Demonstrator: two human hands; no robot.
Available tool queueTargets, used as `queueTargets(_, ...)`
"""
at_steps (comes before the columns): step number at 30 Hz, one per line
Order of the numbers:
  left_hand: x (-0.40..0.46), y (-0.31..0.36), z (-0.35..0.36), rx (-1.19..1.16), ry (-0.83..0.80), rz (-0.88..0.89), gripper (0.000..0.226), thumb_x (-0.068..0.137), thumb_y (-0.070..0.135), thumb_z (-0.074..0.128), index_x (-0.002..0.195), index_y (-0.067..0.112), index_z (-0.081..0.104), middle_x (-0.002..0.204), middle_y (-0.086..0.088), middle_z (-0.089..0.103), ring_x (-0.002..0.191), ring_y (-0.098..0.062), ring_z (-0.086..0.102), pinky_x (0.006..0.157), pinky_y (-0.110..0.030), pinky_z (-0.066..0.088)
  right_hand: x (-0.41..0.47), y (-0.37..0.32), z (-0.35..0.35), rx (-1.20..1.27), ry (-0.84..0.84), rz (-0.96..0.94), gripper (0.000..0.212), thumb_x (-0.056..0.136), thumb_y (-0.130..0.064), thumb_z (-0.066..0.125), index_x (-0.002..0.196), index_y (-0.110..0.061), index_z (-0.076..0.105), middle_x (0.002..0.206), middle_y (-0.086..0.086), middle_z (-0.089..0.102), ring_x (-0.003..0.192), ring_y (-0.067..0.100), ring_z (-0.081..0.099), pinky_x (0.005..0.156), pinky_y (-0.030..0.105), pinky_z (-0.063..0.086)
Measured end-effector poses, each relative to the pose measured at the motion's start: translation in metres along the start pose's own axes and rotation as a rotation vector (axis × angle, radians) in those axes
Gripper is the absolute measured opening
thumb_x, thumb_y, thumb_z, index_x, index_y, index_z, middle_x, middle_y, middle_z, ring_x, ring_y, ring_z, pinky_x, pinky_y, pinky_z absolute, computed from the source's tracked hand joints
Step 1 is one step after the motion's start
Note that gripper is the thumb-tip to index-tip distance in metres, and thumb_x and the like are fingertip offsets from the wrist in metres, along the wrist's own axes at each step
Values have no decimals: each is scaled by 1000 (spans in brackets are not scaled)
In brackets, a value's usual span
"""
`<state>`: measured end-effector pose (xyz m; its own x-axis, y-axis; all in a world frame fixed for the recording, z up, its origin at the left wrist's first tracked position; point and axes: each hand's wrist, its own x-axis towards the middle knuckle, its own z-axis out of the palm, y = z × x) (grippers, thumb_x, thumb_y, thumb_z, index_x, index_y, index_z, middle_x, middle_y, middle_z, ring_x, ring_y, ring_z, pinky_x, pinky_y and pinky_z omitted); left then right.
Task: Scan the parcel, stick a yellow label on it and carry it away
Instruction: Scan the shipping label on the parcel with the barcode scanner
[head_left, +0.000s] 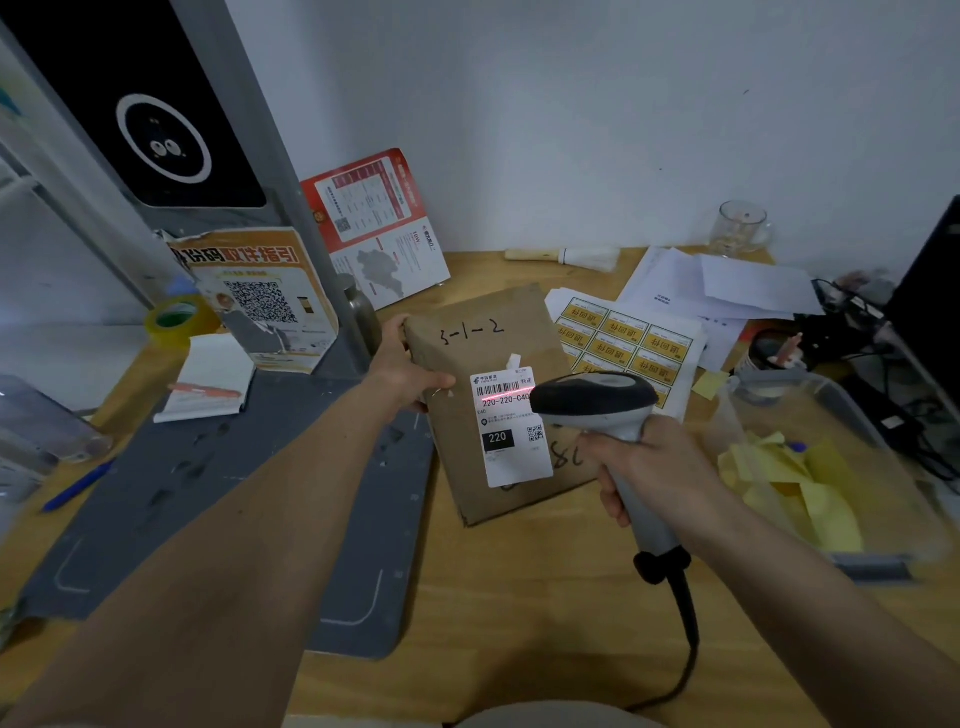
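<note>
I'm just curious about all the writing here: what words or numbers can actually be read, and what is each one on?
"3-1-2": handwritten on the brown parcel.
"220-220-C40", "C40" and "220": on the white shipping label; its fine print is too small.
"退回件": on each sticker of the yellow label sheet.
"取件指引": on the orange poster.
Red leaflet and white papers: too blurred to read.

Left hand (410, 375) grips the brown parcel (493, 395) at its nine-o'clock edge; right hand (657, 467) aims the scanner (597, 402); red line crosses the label (511, 426).
</note>
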<state>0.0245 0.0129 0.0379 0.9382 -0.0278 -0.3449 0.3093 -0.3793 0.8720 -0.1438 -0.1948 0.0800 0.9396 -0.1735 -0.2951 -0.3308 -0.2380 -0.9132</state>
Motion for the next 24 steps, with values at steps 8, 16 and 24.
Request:
queueTargets(8,1,1,0,-7,-25,-3,100,70,-5,77,145,31,21,146,-4,39,128,-34,44,77,-55,56,-3,-1,-3,41,16,-9,42,87,-16,60,48,-4,53,41,10,52,37,23,48,40,24,41)
queueTargets(16,0,-2,-1,20,-45,9,102,69,-4,79,146,29,20,147,-4,38,131,-32,41,83,-58,54,0,4,-3,87,41,1,34,88,-15,60,57,1,57,50,15,56,39,23,51,44,27,44)
queueTargets(24,-5,-15,-1,185,-260,9,109,69,4,82,147,38,15,151,-4,33,129,-30,45,87,-51,54,32,23,0,305,212,221,36,86,-33,65,113,-10,59,110,9,59,92,28,60,47,25,52)
